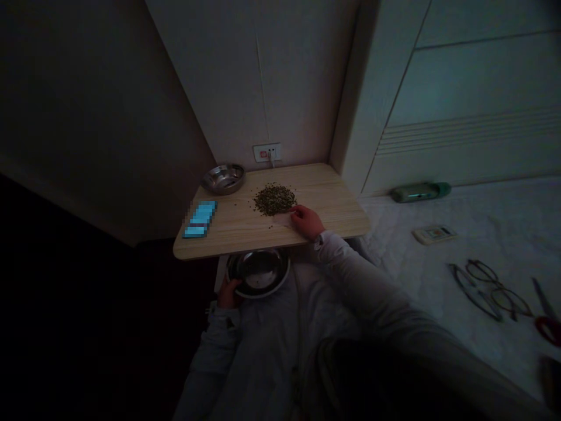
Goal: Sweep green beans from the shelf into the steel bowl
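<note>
Sleeve (385,295) | right hand (308,223) pinches pale piece (281,219) | long axis sideways, pointing left

Right hand (307,223) beside grains (274,199), left hand (228,293) holding bowl (262,272)

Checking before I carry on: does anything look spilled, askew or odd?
A few small dark grains lie apart from the loose brownish-green heap on the pale wooden table, so they look strayed. Nothing else stands out in this dim picture.

Loose heap of small greenish-brown grains (274,199) on a wooden tabletop (335,196), thin pale piece (283,218) at its near side; round metal bowl (263,270), upright, below the front edge
</note>
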Available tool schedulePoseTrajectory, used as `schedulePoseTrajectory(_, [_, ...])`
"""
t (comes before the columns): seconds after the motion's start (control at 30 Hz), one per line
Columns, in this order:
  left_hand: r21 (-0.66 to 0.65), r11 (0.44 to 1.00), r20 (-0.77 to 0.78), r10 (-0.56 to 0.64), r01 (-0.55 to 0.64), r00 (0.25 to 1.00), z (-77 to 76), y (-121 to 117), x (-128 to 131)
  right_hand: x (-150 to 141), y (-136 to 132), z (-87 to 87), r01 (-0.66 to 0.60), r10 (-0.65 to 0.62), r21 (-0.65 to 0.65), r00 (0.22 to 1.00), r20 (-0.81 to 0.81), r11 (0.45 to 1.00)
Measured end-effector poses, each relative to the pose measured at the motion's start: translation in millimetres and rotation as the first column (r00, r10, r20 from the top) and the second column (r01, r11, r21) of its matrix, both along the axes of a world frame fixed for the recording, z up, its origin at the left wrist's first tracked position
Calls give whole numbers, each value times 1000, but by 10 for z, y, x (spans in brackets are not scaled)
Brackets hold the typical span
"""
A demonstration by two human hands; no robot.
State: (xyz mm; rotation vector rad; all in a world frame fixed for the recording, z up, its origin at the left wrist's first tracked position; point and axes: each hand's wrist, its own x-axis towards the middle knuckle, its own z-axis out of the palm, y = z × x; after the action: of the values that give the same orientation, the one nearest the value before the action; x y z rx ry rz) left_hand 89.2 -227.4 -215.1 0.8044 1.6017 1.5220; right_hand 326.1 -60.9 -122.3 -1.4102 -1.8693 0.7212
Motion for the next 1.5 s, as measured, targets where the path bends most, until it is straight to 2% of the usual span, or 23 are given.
schedulePoseTrajectory(0.1, [22,999,-104,-25,27,994,35,9,51,-84,-38,24,-29,29,-4,994,104,1000])
schedulePoseTrajectory(0.23, [68,995,-138,-61,71,989,118,64,149,-130,-77,39,-130,131,-22,981,140,991])
schedulePoseTrajectory(0.33, [37,990,-158,-127,134,979,152,110,121,-131,-99,40,-210,211,-24,966,150,977])
schedulePoseTrajectory(0.43, [8,993,-152,-114,116,982,143,124,74,-137,-131,42,-285,286,-33,949,135,958])
schedulePoseTrajectory(0.53, [60,995,-109,-71,78,991,131,100,102,-155,-179,56,-349,352,-49,930,106,936])
schedulePoseTrajectory(0.6, [72,996,-10,-46,47,999,134,83,152,-166,-212,68,-389,392,-51,916,87,920])
schedulePoseTrajectory(0.8, [3,1000,160,-3,3,987,162,166,235,-157,-222,61,-491,487,-115,871,-62,863])
schedulePoseTrajectory(0.9, [-70,997,347,-12,39,938,192,245,290,-136,-181,37,-499,460,-171,859,-225,849])
schedulePoseTrajectory(1.0, [-107,989,446,-42,100,894,238,275,420,-114,-152,34,-445,350,-185,852,-389,876])
schedulePoseTrajectory(1.1, [-134,967,541,-109,214,834,262,255,592,-97,-142,45,-388,233,-201,814,-533,899])
schedulePoseTrajectory(1.17, [-159,950,582,-129,268,803,258,241,687,-86,-134,47,-364,155,-224,767,-623,904])
schedulePoseTrajectory(1.23, [-180,947,586,-115,267,802,251,237,740,-67,-116,44,-347,60,-247,679,-732,905])
schedulePoseTrajectory(1.4, [-119,966,545,-128,228,829,243,239,741,25,-48,46,-414,-174,-296,307,-936,861])
schedulePoseTrajectory(1.5, [-129,958,492,-161,255,855,192,244,721,67,-32,60,-465,-235,-295,182,-955,835])
